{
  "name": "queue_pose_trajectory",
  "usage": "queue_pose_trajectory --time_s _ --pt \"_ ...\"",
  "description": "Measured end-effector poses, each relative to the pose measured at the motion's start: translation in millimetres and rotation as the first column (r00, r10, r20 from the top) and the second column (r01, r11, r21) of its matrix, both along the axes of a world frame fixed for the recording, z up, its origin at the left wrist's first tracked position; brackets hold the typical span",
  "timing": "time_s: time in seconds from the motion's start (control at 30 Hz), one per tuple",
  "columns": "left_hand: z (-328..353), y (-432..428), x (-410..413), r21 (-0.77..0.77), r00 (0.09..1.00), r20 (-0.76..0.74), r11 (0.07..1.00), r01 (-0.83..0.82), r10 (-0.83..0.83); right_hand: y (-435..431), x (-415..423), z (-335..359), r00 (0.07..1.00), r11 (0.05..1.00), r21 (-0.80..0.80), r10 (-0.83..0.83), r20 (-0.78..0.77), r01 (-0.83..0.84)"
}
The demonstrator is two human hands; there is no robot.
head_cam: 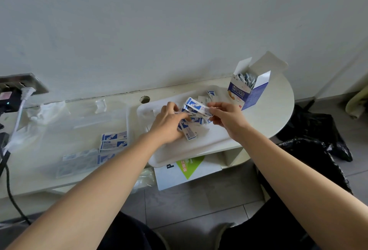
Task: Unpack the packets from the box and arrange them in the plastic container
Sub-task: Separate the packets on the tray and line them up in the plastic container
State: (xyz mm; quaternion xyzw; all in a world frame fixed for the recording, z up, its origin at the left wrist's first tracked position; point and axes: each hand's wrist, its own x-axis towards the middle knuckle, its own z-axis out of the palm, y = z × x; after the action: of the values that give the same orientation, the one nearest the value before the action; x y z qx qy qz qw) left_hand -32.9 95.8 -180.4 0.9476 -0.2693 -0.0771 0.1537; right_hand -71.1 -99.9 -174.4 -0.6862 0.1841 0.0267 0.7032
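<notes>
The right hand [229,120] pinched one packet [197,107] by its near end in its fingers, long axis slanting away leftward, above loose packets [190,133] on the tray [179,154]. The left hand [169,124] had its fingers curled into that pile, grip unclear. The box [249,94] stood open beyond.

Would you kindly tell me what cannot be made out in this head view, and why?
Head view:
- Box: its walls hide how many packets remain inside.
- Pile on the tray: the left hand covers part, so no count.
- Container: its cloudy plastic blurs the packets laid inside.
- Print on the packets that the right hand pinches: too small to read.
- Socket at the left edge: cut off.
</notes>
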Motion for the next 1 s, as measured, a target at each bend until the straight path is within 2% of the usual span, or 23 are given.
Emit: queue_pose_trajectory --time_s 0.13,0.3,0.47,0.57,0.8,1.0 --pt "-0.7 -1.0 1.9 0.045 1.000 0.015 0.999 0.020 -0.021 -4.0 -3.5 -6.1 1.000 1.000 -0.009 0.019 -0.025 -0.019" --pt "0.3 -2.3 6.8 0.105 1.000 -0.006 0.994 0.001 -0.001 -5.1 -8.0 -3.4 0.976 0.977 -0.078 0.190 -0.104 -0.199" --pt "0.4 -0.1 5.1 0.101 1.000 -0.001 0.995 -0.023 0.023 -7.6 -6.0 3.7 0.996 0.994 -0.096 0.050 -0.070 -0.057" --pt "-0.3 1.5 2.8 0.088 0.999 0.006 0.996 -0.032 0.032 -7.0 -5.8 5.9 0.996 0.987 -0.142 0.074 -0.052 -0.081" --pt "4.6 8.7 -3.9 0.093 0.998 -0.064 0.996 -0.009 0.015 11.0 -4.5 5.2 0.973 0.917 -0.323 0.224 -0.063 -0.232" --pt "-6.9 14.1 -1.3 0.089 0.997 -0.018 0.993 -0.077 0.079 21.2 -0.5 -3.3 0.952 0.830 -0.465 0.276 -0.135 -0.307"
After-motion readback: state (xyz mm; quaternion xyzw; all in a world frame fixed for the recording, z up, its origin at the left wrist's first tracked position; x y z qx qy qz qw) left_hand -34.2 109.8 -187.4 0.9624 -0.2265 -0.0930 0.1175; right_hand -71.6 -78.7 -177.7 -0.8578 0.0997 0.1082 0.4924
